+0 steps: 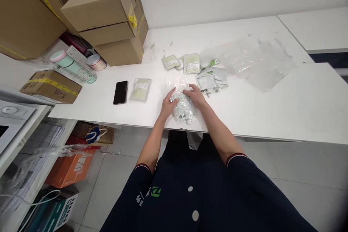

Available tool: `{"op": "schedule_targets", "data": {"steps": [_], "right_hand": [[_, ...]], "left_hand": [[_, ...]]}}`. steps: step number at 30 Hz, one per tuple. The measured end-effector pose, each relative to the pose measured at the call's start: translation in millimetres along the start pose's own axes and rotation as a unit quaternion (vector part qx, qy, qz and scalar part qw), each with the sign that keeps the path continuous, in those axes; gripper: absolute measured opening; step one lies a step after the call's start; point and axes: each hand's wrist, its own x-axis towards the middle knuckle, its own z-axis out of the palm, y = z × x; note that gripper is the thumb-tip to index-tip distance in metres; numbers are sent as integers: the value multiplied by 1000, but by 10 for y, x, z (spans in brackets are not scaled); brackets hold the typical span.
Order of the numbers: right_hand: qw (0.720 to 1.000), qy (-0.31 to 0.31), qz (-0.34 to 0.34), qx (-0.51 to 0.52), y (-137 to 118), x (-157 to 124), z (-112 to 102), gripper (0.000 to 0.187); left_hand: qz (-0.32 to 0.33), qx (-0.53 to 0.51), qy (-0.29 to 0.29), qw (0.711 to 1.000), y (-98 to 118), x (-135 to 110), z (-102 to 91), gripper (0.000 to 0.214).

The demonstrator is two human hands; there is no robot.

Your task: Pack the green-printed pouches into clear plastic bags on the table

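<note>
Right of the hands (pixel 197 96), the flat white counter (pixel 272 116) leaves a broad open run along its front edge — nearer than the crumpled clear plastic sheet (pixel 250 61). Ahead, square pale-green packets (pixel 191 64) and white-and-green printed pouches (pixel 206 83) obstruct a low reach. Leftward, a free strip ends at the clear-sleeved pale-green packet (pixel 140 90); the black rectangular phone (pixel 120 92) stands just past it — stacked brown cardboard boxes (pixel 119 49) behind.

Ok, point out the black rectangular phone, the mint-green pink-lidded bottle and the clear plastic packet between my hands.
Black rectangular phone (pixel 120 92), head view: screen centre.
Mint-green pink-lidded bottle (pixel 77 68), head view: middle of its side.
Clear plastic packet (pixel 186 111), head view: printed lower part.
</note>
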Motion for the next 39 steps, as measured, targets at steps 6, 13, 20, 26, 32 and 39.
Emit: {"op": "schedule_targets", "data": {"steps": [6,13,20,26,32,39], "right_hand": [[982,-110,-130,-76,-134,-2,-197,45],[946,-184,-56,-260,-378,71,-324,50],[904,-159,-160,-364,-417,29,-176,13],[941,-77,-152,-293,-66,139,394,11],[932,67,-81,-347,161,533,1037,20],[917,-6,-109,-383,-104,685,979,28]], "left_hand": [[-17,-16,-8,1000,-64,104,-74,68],[-27,-53,-8,998,-1,96,-105,83],[-78,79,64,992,134,101,-266,46],[-96,203,124,967,152,267,-643,24],[15,390,186,902,148,462,-699,40],[4,500,33,865,-56,392,-591,49]]}}
